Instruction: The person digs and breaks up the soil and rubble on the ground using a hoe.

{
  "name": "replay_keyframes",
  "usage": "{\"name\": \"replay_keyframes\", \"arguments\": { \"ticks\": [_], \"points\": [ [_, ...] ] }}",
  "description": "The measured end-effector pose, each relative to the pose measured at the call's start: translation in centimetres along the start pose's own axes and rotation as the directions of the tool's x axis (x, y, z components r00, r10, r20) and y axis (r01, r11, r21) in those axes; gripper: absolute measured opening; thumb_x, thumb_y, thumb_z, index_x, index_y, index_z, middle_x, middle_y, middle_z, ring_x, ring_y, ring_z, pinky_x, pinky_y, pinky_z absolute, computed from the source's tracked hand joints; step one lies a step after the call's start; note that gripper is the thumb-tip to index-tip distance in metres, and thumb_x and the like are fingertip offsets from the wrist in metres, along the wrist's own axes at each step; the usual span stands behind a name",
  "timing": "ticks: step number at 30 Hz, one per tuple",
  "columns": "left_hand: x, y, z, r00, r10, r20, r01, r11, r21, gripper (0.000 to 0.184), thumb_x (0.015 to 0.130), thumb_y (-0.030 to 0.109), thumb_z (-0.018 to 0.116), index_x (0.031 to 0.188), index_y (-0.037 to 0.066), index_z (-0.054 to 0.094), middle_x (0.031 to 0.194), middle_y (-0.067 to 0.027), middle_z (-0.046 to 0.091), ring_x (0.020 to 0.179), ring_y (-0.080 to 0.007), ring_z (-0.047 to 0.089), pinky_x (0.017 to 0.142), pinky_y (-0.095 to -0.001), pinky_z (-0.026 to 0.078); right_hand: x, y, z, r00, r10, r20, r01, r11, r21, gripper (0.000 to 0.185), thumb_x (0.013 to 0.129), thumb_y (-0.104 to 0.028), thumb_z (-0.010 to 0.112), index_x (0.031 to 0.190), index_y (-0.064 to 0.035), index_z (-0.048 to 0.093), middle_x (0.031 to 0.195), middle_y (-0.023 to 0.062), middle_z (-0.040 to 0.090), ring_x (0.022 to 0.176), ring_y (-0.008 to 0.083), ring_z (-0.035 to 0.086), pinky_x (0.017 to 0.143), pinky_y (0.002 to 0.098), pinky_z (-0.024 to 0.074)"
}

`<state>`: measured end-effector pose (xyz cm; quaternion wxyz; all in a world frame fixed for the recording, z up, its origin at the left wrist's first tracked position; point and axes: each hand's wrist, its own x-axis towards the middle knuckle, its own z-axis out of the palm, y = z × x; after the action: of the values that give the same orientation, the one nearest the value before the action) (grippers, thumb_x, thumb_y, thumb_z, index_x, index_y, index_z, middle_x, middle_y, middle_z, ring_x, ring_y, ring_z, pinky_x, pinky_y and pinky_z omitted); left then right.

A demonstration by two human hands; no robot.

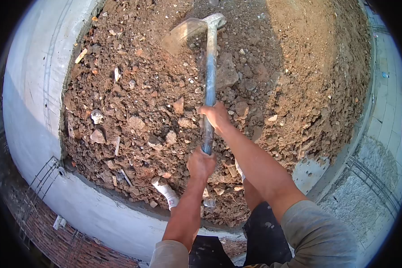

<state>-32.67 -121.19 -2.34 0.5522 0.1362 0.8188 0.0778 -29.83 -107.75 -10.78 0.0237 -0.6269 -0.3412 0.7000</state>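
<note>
Both of my hands are wrapped round the handle of a hoe (211, 80). My left hand (201, 164) grips the near end of the handle, and my right hand (216, 117) holds it farther up. The handle is worn, bluish in the middle and pale towards the head. At the far end, the wide hoe blade (183, 35) points left, slightly blurred, over the soil; whether it touches the ground I cannot tell. Beneath lies loose brown soil (147, 85) mixed with stones and rubble.
A pale concrete wall (31, 89) curves round the left and front of the soil. Steel bars (42, 178) stick out at the lower left, above brickwork (44, 223). My left foot (165, 190) stands in the rubble. A large stone (227, 71) lies right of the handle.
</note>
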Motion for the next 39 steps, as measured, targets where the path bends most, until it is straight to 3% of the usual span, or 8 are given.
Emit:
{"name": "replay_keyframes", "arguments": {
  "ticks": [3, 16, 22, 27, 31, 35, 37, 39],
  "points": [
    [-4.1, -7.4, 3.2, 0.999, 0.006, 0.052, -0.016, 0.982, 0.186, 0.037, 0.075, 0.030, 0.067, 0.101, 0.005, 0.060, 0.086, -0.0224, 0.068, 0.085, -0.0390, 0.066, 0.081, -0.0469, 0.051, -1.6, 3.0, -2.0, 0.987, 0.151, 0.062, -0.163, 0.921, 0.353, 0.022, 0.077, -0.014, 0.070, 0.090, -0.0012, 0.058, 0.071, 0.0088, 0.059, 0.055, 0.0217, 0.061, 0.049, 0.0375, 0.0530],
    [-16.9, -35.8, -10.4, 0.891, -0.117, 0.438, -0.179, 0.796, 0.578, 0.033, 0.076, 0.032, 0.065, 0.101, 0.011, 0.063, 0.090, -0.0204, 0.068, 0.091, -0.0381, 0.065, 0.084, -0.0464, 0.050, -21.9, 26.0, 10.2, 0.789, 0.585, -0.185, -0.329, 0.658, 0.678, 0.011, 0.079, -0.011, 0.065, 0.079, -0.0045, 0.057, 0.064, 0.0072, 0.052, 0.050, 0.0239, 0.055, 0.047, 0.0398, 0.0470],
    [-22.1, -40.4, -15.3, 0.900, -0.120, 0.418, -0.186, 0.762, 0.620, 0.028, 0.074, 0.036, 0.065, 0.094, 0.016, 0.066, 0.083, -0.0187, 0.069, 0.084, -0.0349, 0.067, 0.075, -0.0450, 0.052, -30.9, 28.6, 13.9, 0.872, 0.485, -0.066, -0.258, 0.569, 0.781, 0.011, 0.080, -0.007, 0.061, 0.078, -0.0062, 0.050, 0.068, 0.0086, 0.052, 0.054, 0.0252, 0.054, 0.051, 0.0445, 0.0491],
    [-17.3, -34.0, -10.9, 0.866, 0.150, 0.476, -0.270, 0.943, 0.194, 0.027, 0.070, 0.025, 0.072, 0.090, 0.008, 0.066, 0.070, -0.0120, 0.066, 0.066, -0.0229, 0.066, 0.064, -0.0353, 0.051, -28.9, 14.8, 7.7, 0.947, 0.161, -0.277, 0.070, 0.741, 0.668, 0.025, 0.077, -0.010, 0.071, 0.091, -0.0042, 0.052, 0.069, 0.0073, 0.054, 0.055, 0.0209, 0.057, 0.051, 0.0368, 0.0523],
    [-18.0, -14.8, -7.7, 0.371, 0.432, 0.822, 0.136, 0.851, -0.508, 0.019, 0.073, 0.015, 0.073, 0.073, 0.003, 0.057, 0.059, -0.0031, 0.055, 0.044, -0.0111, 0.050, 0.044, -0.0245, 0.038, -29.6, -0.7, -1.6, 0.867, -0.353, -0.352, 0.494, 0.700, 0.516, 0.030, 0.086, -0.019, 0.063, 0.107, -0.0050, 0.045, 0.080, 0.0078, 0.053, 0.066, 0.0200, 0.057, 0.059, 0.0356, 0.0528],
    [-20.2, -3.7, 0.9, -0.109, 0.772, 0.626, 0.634, 0.539, -0.555, 0.024, 0.070, 0.013, 0.072, 0.078, 0.002, 0.052, 0.055, -0.0042, 0.046, 0.042, -0.0120, 0.048, 0.046, -0.0271, 0.041, -32.2, -12.1, -8.1, 0.697, -0.716, 0.047, 0.494, 0.526, 0.693, 0.029, 0.088, -0.023, 0.062, 0.105, -0.0054, 0.045, 0.076, 0.0062, 0.050, 0.057, 0.0171, 0.057, 0.044, 0.0299, 0.0508],
    [-19.6, -0.1, 3.6, -0.060, 0.858, 0.510, 0.663, 0.416, -0.622, 0.028, 0.071, 0.016, 0.070, 0.086, 0.001, 0.053, 0.058, -0.0042, 0.048, 0.045, -0.0132, 0.048, 0.049, -0.0293, 0.042, -30.3, -14.6, -11.2, 0.708, -0.703, 0.058, 0.563, 0.612, 0.556, 0.026, 0.089, -0.020, 0.061, 0.102, -0.0048, 0.045, 0.074, 0.0060, 0.050, 0.052, 0.0155, 0.055, 0.041, 0.0284, 0.0490],
    [-16.6, 0.3, 7.1, 0.306, 0.793, 0.526, 0.551, 0.303, -0.778, 0.030, 0.076, 0.019, 0.070, 0.095, 0.001, 0.055, 0.065, -0.0031, 0.051, 0.052, -0.0133, 0.050, 0.049, -0.0298, 0.042, -26.6, -15.0, -12.6, 0.768, -0.635, -0.076, 0.626, 0.722, 0.293, 0.023, 0.089, -0.016, 0.061, 0.099, -0.0042, 0.044, 0.072, 0.0058, 0.050, 0.047, 0.0143, 0.053, 0.040, 0.0279, 0.0482]
  ]
}}
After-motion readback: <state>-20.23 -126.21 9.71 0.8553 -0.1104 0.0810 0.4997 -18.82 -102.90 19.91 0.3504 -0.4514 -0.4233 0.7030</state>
